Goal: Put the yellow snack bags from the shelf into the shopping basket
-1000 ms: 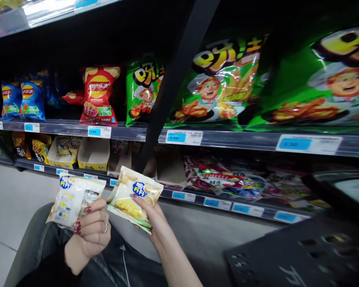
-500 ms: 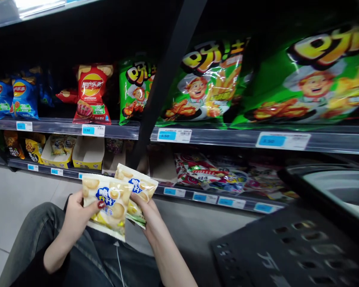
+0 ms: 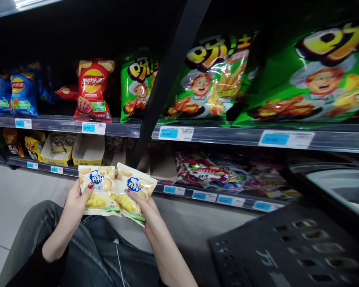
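My left hand [image 3: 74,201] grips a small pale-yellow snack packet [image 3: 99,190] by its left edge, thumb on the front. My right hand [image 3: 146,209] holds a second matching snack packet [image 3: 132,192] from below, fingers pinched on its lower part. Both packets face me side by side, their inner edges touching or slightly overlapping, in front of the lower shelf. My knee in grey jeans [image 3: 36,235] is below the hands.
Shelves hold blue chip bags [image 3: 16,93], a red chip bag [image 3: 92,91] and large green snack bags [image 3: 206,79]. Yellow display cartons [image 3: 88,151] stand on the lower shelf. A dark perforated basket [image 3: 290,247] fills the lower right. A black upright [image 3: 167,79] crosses the shelving.
The left packet was turned from its back to its front and brought next to the right packet; both hands moved closer together and slightly up.
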`<action>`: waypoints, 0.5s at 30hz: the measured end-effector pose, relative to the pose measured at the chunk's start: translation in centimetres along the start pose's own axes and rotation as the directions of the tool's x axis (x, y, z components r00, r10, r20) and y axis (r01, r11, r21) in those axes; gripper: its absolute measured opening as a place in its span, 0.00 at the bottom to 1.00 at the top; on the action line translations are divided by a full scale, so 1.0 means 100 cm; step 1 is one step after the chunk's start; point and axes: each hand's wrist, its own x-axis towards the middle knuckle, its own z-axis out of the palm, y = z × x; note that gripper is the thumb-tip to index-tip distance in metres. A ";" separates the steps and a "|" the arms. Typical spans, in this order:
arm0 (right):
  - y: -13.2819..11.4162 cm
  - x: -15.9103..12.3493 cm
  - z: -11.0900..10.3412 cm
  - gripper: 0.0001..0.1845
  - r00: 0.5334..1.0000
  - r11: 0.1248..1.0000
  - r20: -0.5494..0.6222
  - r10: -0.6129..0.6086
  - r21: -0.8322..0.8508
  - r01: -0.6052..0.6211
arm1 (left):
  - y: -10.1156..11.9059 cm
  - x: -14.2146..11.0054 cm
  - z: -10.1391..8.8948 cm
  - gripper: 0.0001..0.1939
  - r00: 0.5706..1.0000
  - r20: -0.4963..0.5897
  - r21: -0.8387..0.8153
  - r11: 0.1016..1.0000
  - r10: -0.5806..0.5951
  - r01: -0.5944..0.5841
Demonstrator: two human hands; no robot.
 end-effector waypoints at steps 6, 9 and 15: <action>0.000 0.000 -0.002 0.28 1.000 1.000 0.015 -0.007 -0.007 0.007 | 0.003 -0.002 0.002 0.22 1.000 0.016 0.017 1.000 -0.024 0.024; 0.001 0.000 -0.002 0.27 1.000 1.000 0.023 -0.016 -0.006 0.017 | 0.008 -0.007 0.006 0.27 0.994 0.025 0.049 0.993 -0.109 0.107; -0.001 -0.002 0.000 0.29 1.000 1.000 0.023 -0.018 0.001 0.018 | 0.006 -0.011 0.006 0.24 0.987 0.117 0.099 0.990 -0.108 0.097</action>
